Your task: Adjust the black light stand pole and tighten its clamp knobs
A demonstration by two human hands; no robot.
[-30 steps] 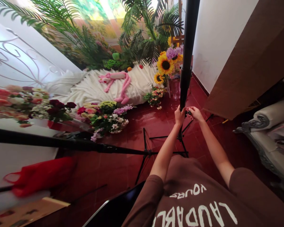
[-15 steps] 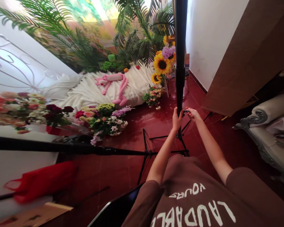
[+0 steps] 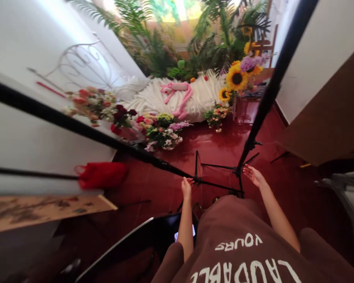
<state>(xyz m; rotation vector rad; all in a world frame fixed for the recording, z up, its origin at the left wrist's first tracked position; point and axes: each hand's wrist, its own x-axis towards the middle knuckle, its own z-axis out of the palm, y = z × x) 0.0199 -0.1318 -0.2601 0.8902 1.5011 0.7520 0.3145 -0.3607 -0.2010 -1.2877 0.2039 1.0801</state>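
Two black stands rise from the red floor. My left hand (image 3: 187, 188) is beside the lower part of the left stand (image 3: 153, 159), fingers apart, with nothing seen in it. Near the base of the right stand (image 3: 261, 110) is my right hand (image 3: 253, 175), open and empty, its fingers spread just right of the pole. A small knob (image 3: 256, 144) sticks out of the right pole above that hand.
Ahead are a white-draped bed (image 3: 153, 96) with a pink plush toy (image 3: 179, 87), sunflowers (image 3: 236, 78) and bouquets (image 3: 165, 133). A red bag (image 3: 102, 175) is at left, a dark glossy surface (image 3: 129, 243) at lower left. Stand legs (image 3: 218, 166) spread over the floor.
My hands have let go of the right pole and its knob and moved down and apart, my left hand toward the left stand. The view has shifted, and both poles now lean outward.
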